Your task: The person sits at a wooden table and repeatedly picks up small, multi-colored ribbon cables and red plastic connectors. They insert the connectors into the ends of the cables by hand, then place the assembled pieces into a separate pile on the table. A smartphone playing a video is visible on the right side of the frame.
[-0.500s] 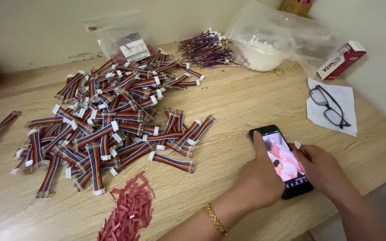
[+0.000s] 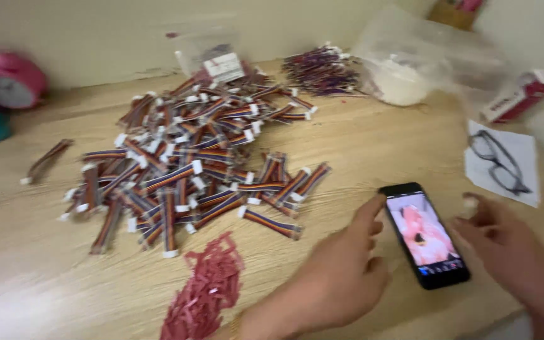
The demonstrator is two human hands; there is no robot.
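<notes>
A black phone [image 2: 424,234] with a lit pink screen lies flat on the wooden table [image 2: 373,145]. My left hand [image 2: 341,277] hovers just left of it, fingers apart, the index finger near the phone's top-left corner. To the phone's right my right hand [image 2: 505,245] is also spread and holds nothing. A big pile of short multicoloured ribbon cables with white connectors [image 2: 190,164] covers the table's middle left. In front of it lies a heap of red strips [image 2: 206,293].
Black glasses [image 2: 497,162] rest on a white paper at the right. A red and white box [image 2: 519,96], a clear bag of white parts [image 2: 404,79], a bundle of purple wires [image 2: 319,69], a small clear bag [image 2: 218,60] and a pink clock [image 2: 7,79] line the back.
Both hands have come off the phone and opened, so it now lies on the table between them. The view has shifted a little and is blurred.
</notes>
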